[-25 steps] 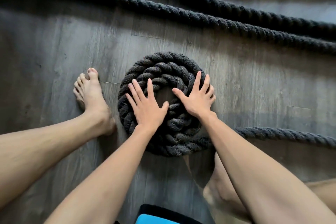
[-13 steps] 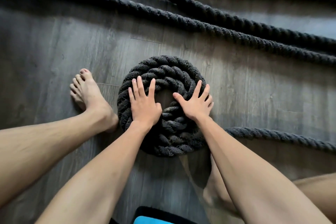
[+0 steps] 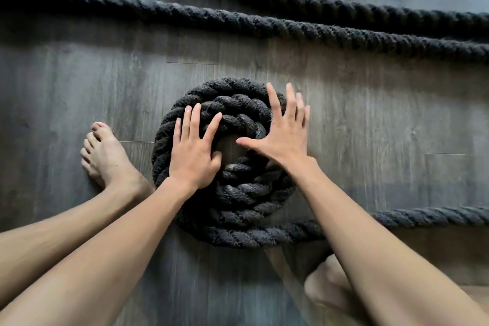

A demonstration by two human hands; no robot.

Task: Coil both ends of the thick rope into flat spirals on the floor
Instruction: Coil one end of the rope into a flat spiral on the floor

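Observation:
A thick dark rope lies wound into a flat spiral [image 3: 238, 201] on the grey wood floor, with a small bare gap at its centre. My left hand [image 3: 194, 156] presses flat on the spiral's left side, fingers straight and spread. My right hand [image 3: 284, 137] lies flat on the spiral's right side, fingers fanned wide, its fingertips over the outer turn. The rope's free run [image 3: 428, 217] leaves the spiral at the lower right and trails off the right edge.
Two more stretches of the same rope [image 3: 264, 24] cross the floor at the back, running from upper left to right. My bare left foot [image 3: 105, 156] stands just left of the spiral; my right foot [image 3: 325, 288] is tucked under my right arm.
Both hands have slid farther up the spiral, the right one most, now reaching the far right turns with fingers spread wider. The spiral looks turned a little.

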